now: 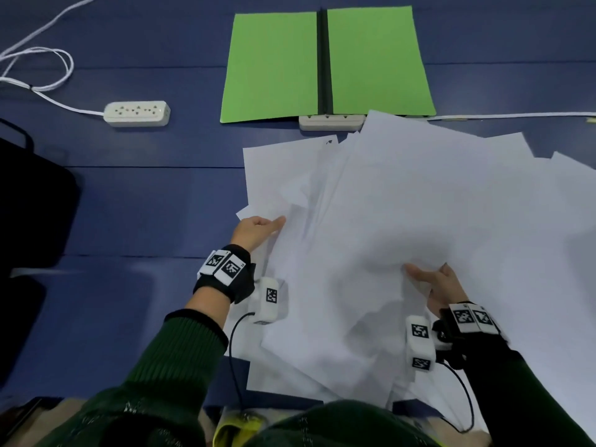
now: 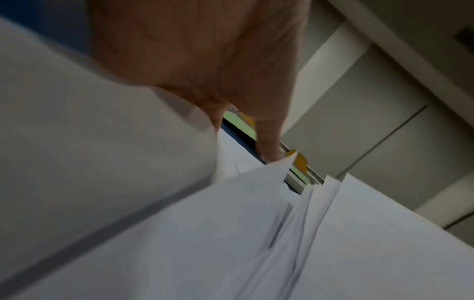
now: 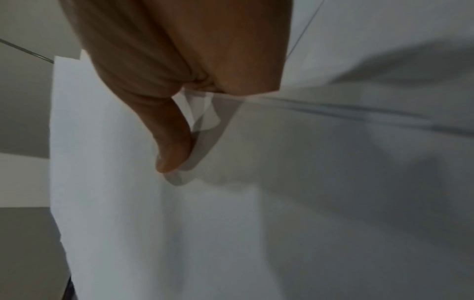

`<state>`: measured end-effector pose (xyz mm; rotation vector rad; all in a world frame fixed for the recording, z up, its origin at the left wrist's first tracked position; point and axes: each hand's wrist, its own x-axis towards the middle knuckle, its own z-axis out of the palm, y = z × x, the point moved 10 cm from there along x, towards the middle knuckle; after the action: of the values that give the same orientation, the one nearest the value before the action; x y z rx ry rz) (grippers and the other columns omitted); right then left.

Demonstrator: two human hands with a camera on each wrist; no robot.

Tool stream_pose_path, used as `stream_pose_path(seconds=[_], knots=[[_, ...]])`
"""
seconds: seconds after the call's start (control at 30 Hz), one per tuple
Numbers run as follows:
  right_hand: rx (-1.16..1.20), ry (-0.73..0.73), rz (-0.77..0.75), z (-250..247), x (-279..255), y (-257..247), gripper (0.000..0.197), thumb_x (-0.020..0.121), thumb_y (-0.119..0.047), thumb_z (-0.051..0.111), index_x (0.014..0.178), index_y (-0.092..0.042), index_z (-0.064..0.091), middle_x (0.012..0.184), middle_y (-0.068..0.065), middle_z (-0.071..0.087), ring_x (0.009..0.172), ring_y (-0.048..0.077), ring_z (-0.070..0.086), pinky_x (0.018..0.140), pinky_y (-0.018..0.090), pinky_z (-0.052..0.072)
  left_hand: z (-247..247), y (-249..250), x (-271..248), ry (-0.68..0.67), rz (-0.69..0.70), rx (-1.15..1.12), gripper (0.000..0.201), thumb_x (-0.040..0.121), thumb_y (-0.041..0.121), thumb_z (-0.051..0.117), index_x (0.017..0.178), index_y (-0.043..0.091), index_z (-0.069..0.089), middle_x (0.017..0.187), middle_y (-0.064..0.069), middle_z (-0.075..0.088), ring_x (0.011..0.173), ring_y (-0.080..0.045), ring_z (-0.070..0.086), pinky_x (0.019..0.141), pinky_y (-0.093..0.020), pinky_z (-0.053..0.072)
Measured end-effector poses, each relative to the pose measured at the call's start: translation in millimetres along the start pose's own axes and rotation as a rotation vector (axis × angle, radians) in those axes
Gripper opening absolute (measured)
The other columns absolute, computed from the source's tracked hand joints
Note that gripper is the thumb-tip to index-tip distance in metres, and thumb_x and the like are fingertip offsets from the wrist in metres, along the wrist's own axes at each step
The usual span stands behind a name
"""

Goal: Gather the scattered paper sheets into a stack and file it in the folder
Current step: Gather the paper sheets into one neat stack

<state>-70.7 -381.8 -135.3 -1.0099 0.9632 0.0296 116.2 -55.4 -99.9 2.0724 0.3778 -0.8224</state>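
Observation:
Several white paper sheets [image 1: 403,221] lie fanned in a loose, overlapping pile on the blue table [image 1: 154,201]. An open green folder [image 1: 325,62] with a dark spine lies flat beyond the pile. My left hand [image 1: 258,230] holds the pile's left edge, thumb [image 2: 266,142] on top and fingers hidden under the sheets [image 2: 256,233]. At the near right side, my right hand [image 1: 432,285] pinches a lifted bunch of sheets [image 3: 256,223]. Its thumb [image 3: 172,152] presses on top and its fingers are hidden beneath.
A white power strip [image 1: 137,113] with a looped white cable [image 1: 35,69] lies at the left back. A second power strip [image 1: 330,121] sits under the folder's front edge. A black bag [image 1: 32,204] stands at the far left. Bare blue table lies left of the pile.

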Motion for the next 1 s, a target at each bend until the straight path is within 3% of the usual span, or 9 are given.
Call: stream_pose_path(seconds=[0.13,0.27,0.37,0.5,0.6,0.67,0.77,0.93,1.0], knots=[[-0.007,0.070,-0.003,-7.0,3.0,6.5,0.026,0.078,0.013,0.061,0.073,-0.010,0.051,0.053,-0.002,0.067,0.050,0.011,0.066,0.045,0.020,0.052,16.5,-1.6,-6.1,-0.078,-0.034,0.008,0.063,0.078,0.060,0.060,0.109,0.005,0.063,0.111,-0.001,0.058,0.104,-0.017,0.050,0.090,-0.028,0.035],[-0.009,0.021,-0.011,-2.6,4.0,3.5,0.022,0.070,0.011,0.066,0.084,-0.003,0.056,0.057,-0.002,0.070,0.056,0.010,0.069,0.047,0.019,0.052,16.1,4.3,-9.9,-0.065,0.122,0.393,0.026,0.075,0.019,0.076,0.095,0.008,0.064,0.094,-0.004,0.057,0.092,-0.017,0.054,0.086,-0.030,0.046],[-0.038,-0.020,-0.018,2.2,1.5,2.4,0.020,0.076,0.010,0.061,0.094,0.001,0.058,0.065,0.002,0.073,0.064,0.013,0.071,0.050,0.023,0.054,-11.7,10.6,-14.5,-0.014,0.137,0.441,0.021,0.075,0.009,0.074,0.092,-0.002,0.069,0.089,-0.009,0.061,0.084,-0.020,0.056,0.077,-0.028,0.046],[-0.076,0.002,-0.008,-3.5,9.0,7.4,0.014,0.079,0.009,0.060,0.083,-0.005,0.059,0.061,0.003,0.070,0.057,0.022,0.068,0.049,0.028,0.054,-105.2,27.5,-30.1,0.242,0.155,0.399,0.022,0.076,0.011,0.074,0.094,-0.002,0.070,0.094,-0.019,0.069,0.084,-0.026,0.061,0.080,-0.031,0.047],[-0.111,0.077,-0.017,-13.0,15.3,9.9,0.027,0.073,0.004,0.069,0.095,-0.004,0.056,0.057,0.000,0.068,0.053,0.019,0.066,0.048,0.028,0.052,-187.0,51.1,-64.5,0.558,0.221,0.320,0.033,0.077,0.012,0.072,0.106,-0.004,0.067,0.105,-0.024,0.067,0.102,-0.032,0.063,0.091,-0.036,0.045],[-0.132,0.092,-0.037,-12.3,15.5,8.4,0.028,0.073,0.005,0.069,0.096,-0.004,0.056,0.057,-0.001,0.069,0.052,0.016,0.067,0.048,0.028,0.054,-237.3,70.0,-93.6,0.756,0.305,0.227,0.040,0.078,0.017,0.071,0.110,-0.005,0.065,0.108,-0.024,0.067,0.098,-0.022,0.066,0.089,-0.036,0.045],[-0.135,0.092,-0.060,-6.4,12.0,7.5,0.023,0.076,0.011,0.064,0.090,-0.005,0.056,0.055,-0.001,0.068,0.049,0.014,0.065,0.044,0.027,0.053,-275.6,97.1,-123.6,0.861,0.506,-0.020,0.044,0.068,0.031,0.070,0.102,0.002,0.070,0.081,0.007,0.073,0.052,0.020,0.051,0.071,-0.023,0.047],[-0.175,0.117,-0.046,10.4,5.1,15.0,0.088,0.044,-0.029,0.091,0.113,0.005,0.048,0.094,0.020,0.061,0.082,0.031,0.063,0.072,0.042,0.055,-192.4,148.8,-152.0,0.655,0.870,-0.167,0.015,0.077,0.007,0.069,0.089,0.000,0.072,0.060,0.033,0.062,0.055,0.023,0.047,0.062,-0.003,0.039],[-0.146,0.099,-0.042,17.3,4.3,18.4,0.069,0.060,-0.020,0.085,0.112,0.006,0.047,0.090,0.015,0.059,0.073,0.024,0.062,0.061,0.032,0.056,-113.4,154.1,-164.4,0.528,1.027,0.041,0.015,0.078,0.003,0.063,0.086,0.008,0.075,0.073,0.016,0.072,0.062,0.015,0.057,0.061,-0.009,0.046]])
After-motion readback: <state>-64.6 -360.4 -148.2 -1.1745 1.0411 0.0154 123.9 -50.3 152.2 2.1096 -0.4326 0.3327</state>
